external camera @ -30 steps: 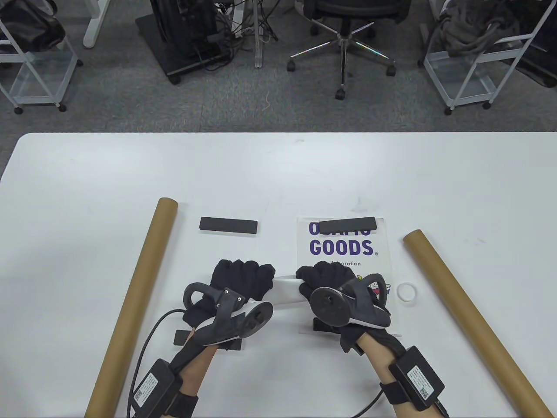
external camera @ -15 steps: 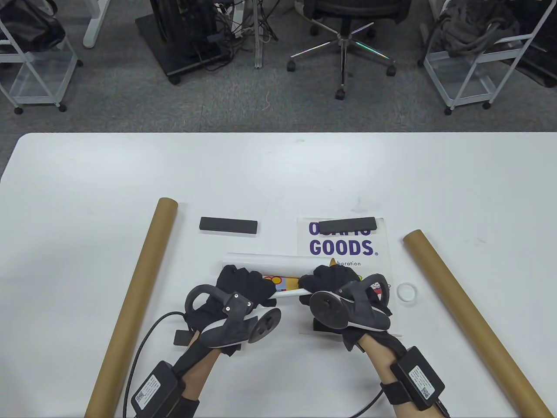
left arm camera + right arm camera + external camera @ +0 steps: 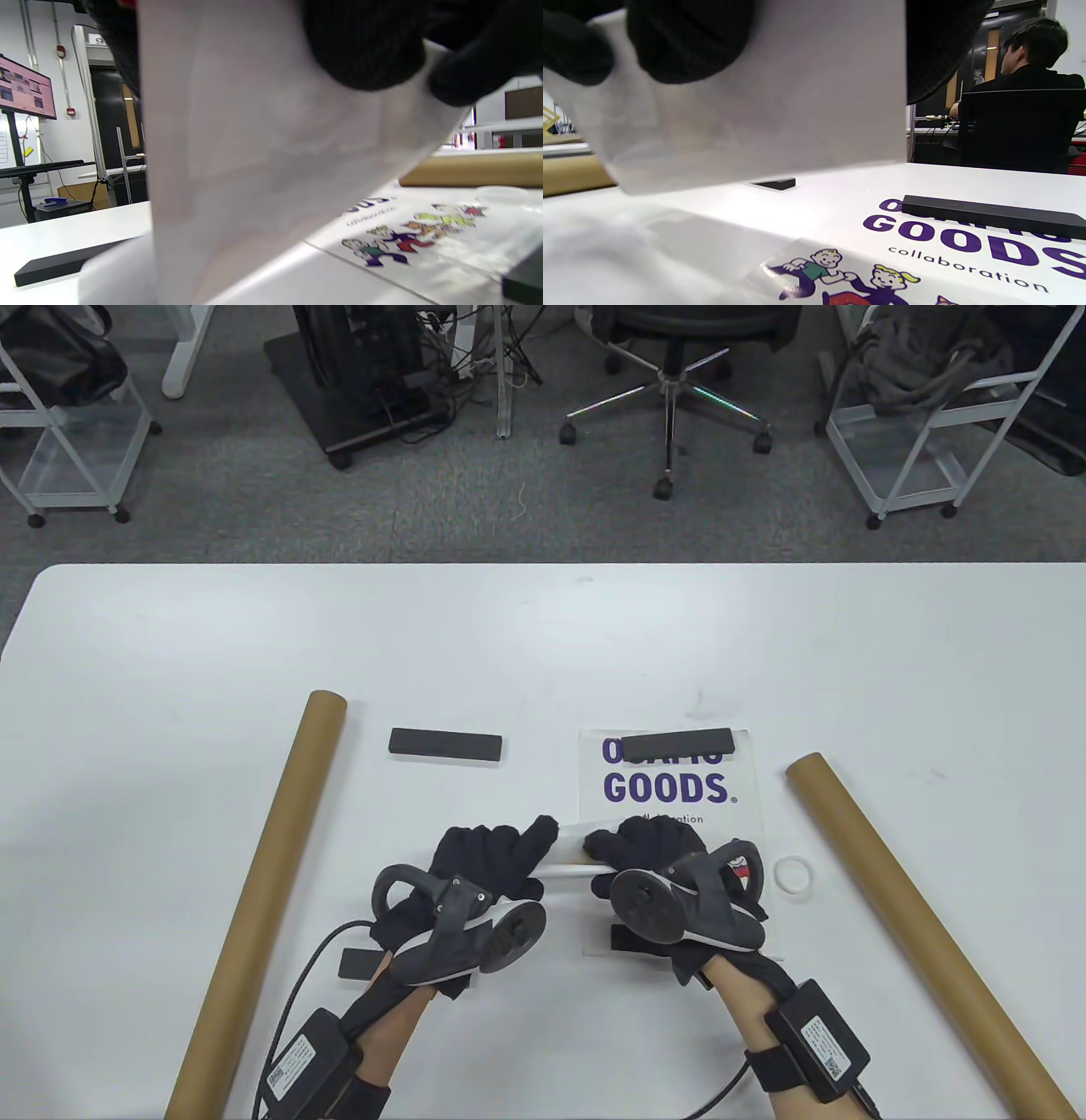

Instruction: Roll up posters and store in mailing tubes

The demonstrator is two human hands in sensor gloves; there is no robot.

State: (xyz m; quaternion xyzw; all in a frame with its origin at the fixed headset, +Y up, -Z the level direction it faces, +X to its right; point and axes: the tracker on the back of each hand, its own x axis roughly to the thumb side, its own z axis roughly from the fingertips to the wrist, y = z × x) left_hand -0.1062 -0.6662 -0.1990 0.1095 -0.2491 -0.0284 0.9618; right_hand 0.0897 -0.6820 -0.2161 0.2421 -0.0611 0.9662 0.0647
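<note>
Office floor with a swivel chair (image 3: 670, 356) and wire carts lies behind a white table (image 3: 543, 645). Two cardboard mailing tubes lie on it: the left tube (image 3: 259, 899) runs toward the near left edge, the right tube (image 3: 920, 925) toward the near right corner, each well apart from the work so the centre stays free for rolling. A flat poster (image 3: 670, 789) printed "GOODS" lies right of centre, pinned at its far edge by a dark weight bar (image 3: 677, 744), presumably to stop curling. A second bar (image 3: 445, 745) lies bare on the table left of it.

Near the front edge, both hands hold a rolled poster (image 3: 570, 853) lifted off the table. The left hand (image 3: 488, 861) curls its fingers round one end; the right hand (image 3: 649, 848) grips the other end, fingers wrapped over the paper, as the wrist views confirm. The roll appears loose, so tightening seems the step in hand.

A small white ring (image 3: 795, 875) lies just beside the flat poster's right edge, between it and the right tube. Nothing blocks either tube mouth.
</note>
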